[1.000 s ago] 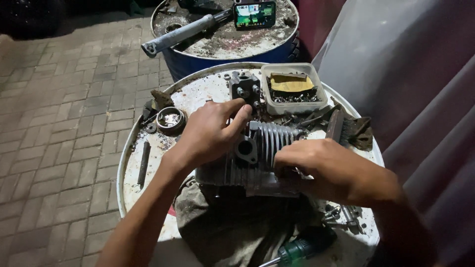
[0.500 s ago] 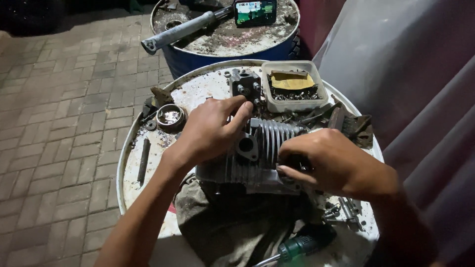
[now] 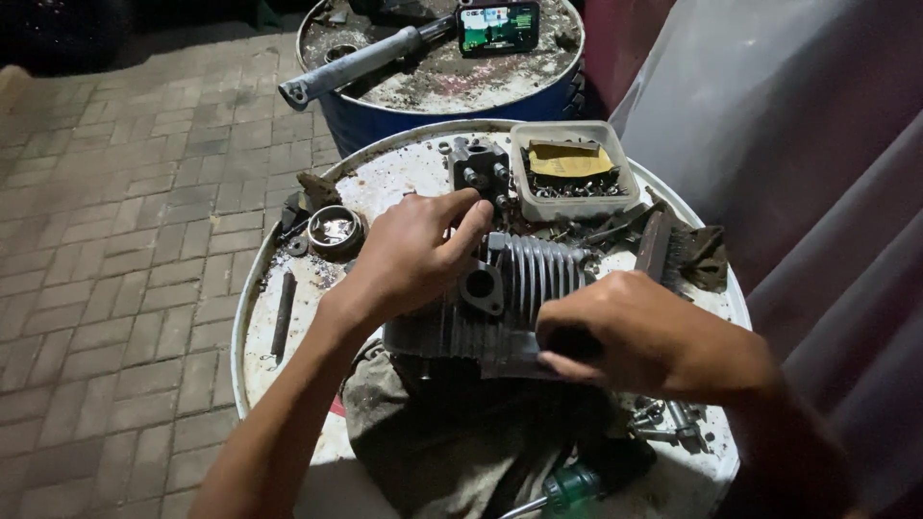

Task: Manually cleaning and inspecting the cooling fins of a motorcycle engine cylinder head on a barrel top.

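A grey finned engine cylinder (image 3: 519, 288) lies on its side on a dirty cloth (image 3: 452, 432), on top of a white drum lid (image 3: 288, 288). My left hand (image 3: 413, 255) rests on the cylinder's far left end, fingers curled over its top by the round port. At the near right end my right hand (image 3: 644, 332) grips the cylinder's edge, fingers closed around it. Whether it also holds a small tool is hidden.
A white plastic tub (image 3: 574, 171) of small parts stands at the back. A small round metal cup (image 3: 336, 231), a dark rod (image 3: 283, 312), loose bolts (image 3: 663, 418) and a green-handled screwdriver (image 3: 577, 485) lie on the lid. Behind stands a blue drum (image 3: 385, 115) with a phone (image 3: 496, 27) and a grey shaft (image 3: 356, 62).
My right hand has slid slightly left along the cylinder's near edge. My left hand has stayed on the cylinder's top.
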